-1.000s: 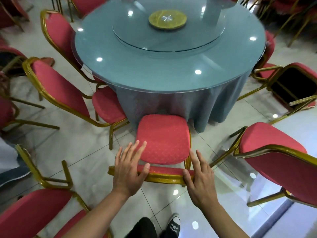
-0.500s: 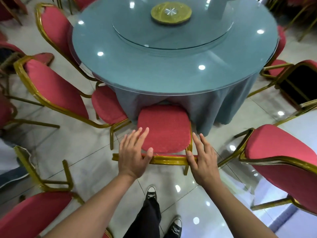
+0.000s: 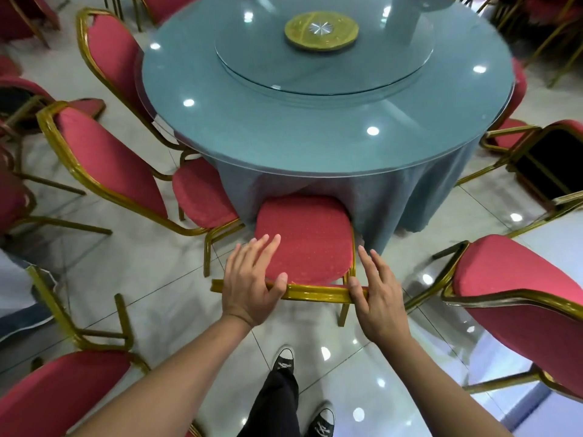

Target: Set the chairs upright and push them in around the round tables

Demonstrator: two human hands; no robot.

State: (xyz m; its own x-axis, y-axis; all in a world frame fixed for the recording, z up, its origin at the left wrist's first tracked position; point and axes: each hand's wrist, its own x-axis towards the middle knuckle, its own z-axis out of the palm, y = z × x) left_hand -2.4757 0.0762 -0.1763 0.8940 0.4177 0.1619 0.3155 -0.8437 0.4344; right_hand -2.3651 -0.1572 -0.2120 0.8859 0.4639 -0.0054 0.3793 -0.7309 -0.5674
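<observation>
Glossy glass table top (image 3: 284, 134), matt cloth skirt (image 3: 394, 203), red fabric chair seat (image 3: 303, 238), gold metal frame (image 3: 315, 293).

Two hands are in view: the left hand (image 3: 249, 285) and the right hand (image 3: 380, 298). One round bench (image 3: 284, 127) stands ahead, carrying one glass turntable (image 3: 325, 58) with one gold hub (image 3: 321, 30). Two shoes (image 3: 284, 357) show below. Red chairs with gold frames ring the bench; at least eight are countable, including one centre chair (image 3: 303, 244). Further chairs at the frame edges are too cropped to count.
</observation>
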